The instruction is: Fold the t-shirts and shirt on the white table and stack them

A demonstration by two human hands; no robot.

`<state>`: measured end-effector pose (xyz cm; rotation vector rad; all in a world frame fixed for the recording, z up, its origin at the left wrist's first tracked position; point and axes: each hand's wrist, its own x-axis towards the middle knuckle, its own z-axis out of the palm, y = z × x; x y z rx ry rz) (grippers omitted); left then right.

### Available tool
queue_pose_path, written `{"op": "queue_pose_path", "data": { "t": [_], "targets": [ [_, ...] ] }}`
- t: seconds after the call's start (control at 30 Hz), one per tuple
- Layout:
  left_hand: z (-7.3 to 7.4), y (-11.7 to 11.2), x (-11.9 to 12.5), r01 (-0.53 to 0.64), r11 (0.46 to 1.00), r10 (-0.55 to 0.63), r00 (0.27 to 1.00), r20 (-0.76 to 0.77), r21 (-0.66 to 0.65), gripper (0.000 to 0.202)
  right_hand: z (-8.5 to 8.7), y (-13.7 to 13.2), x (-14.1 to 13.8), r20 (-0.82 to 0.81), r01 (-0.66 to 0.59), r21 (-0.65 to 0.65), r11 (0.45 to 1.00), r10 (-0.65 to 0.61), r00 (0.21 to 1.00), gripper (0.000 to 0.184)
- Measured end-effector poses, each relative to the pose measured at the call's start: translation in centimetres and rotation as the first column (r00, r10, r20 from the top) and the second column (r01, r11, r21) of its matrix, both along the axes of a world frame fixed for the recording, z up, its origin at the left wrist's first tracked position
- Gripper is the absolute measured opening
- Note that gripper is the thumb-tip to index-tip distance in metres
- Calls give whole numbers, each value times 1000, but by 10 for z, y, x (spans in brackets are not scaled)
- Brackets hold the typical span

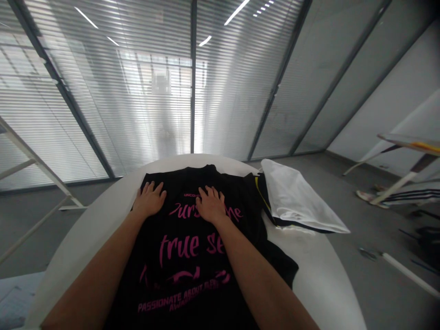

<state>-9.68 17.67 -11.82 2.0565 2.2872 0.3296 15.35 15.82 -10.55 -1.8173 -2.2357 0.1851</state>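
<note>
A black T-shirt with pink lettering lies spread on a round white table. My left hand rests flat on the shirt's upper left part, fingers stretched out. On the printed upper middle, my right hand lies with its fingers spread, covering some of the letters. Part of the lower print is creased, and my right forearm hides more of it. Beside the shirt, on the right, is a folded white cloth with a dark edge, hanging partly over the table's rim.
Glass partitions with blinds stand behind the table. A white metal frame is at the left. On the right, another table stands near a person's striped trouser leg. A white bar is at the lower right.
</note>
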Motion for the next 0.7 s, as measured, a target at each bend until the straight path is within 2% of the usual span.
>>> {"op": "queue_pose_path", "data": {
  "t": [0.23,0.33,0.4,0.53,0.7],
  "targets": [
    [14,1,-5,-82,996,81,996,34,32,56,1,0,0,9,-2,-17,1000,2,1000,56],
    [24,-1,-13,-290,952,284,956,78,93,53,0,0,0,5,-11,-22,1000,11,1000,56],
    [30,-2,-22,-404,913,396,911,111,59,55,0,0,0,4,-7,-23,1000,7,1000,56],
    [32,-3,-34,-385,919,393,909,135,-80,56,0,0,0,-3,-6,4,1000,6,1000,55],
    [25,-2,-30,-392,918,396,915,77,-57,55,0,0,0,-4,-3,2,1000,3,1000,55]
  ]
}}
